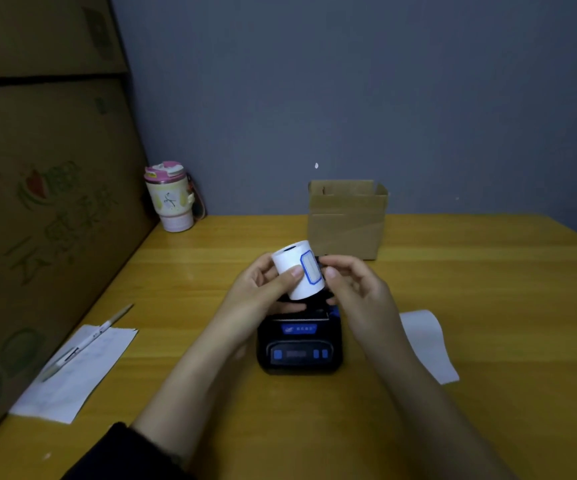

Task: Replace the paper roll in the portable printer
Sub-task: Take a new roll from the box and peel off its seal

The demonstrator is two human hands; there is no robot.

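1. A white roll with a blue-edged sticker is held tilted in the air, just above the rear of the printer.
2. The roll is gripped by the left hand, thumb on the front and fingers curled behind, presumably so that the sticker faces the right hand.
3. The right hand's thumb and fingertips are pinched at the sticker's edge; it is judged that the seal is being picked at to free the paper end, though contact cannot be confirmed.
4. The printer is set on the table directly below, so the roll can be dropped in; its bay is hidden by the hands.
5. A loose paper strip lies just right of the printer, well clear of the bay.
6. A box stands behind, a cup far left, and a pen on a sheet near left; nothing blocks the work.
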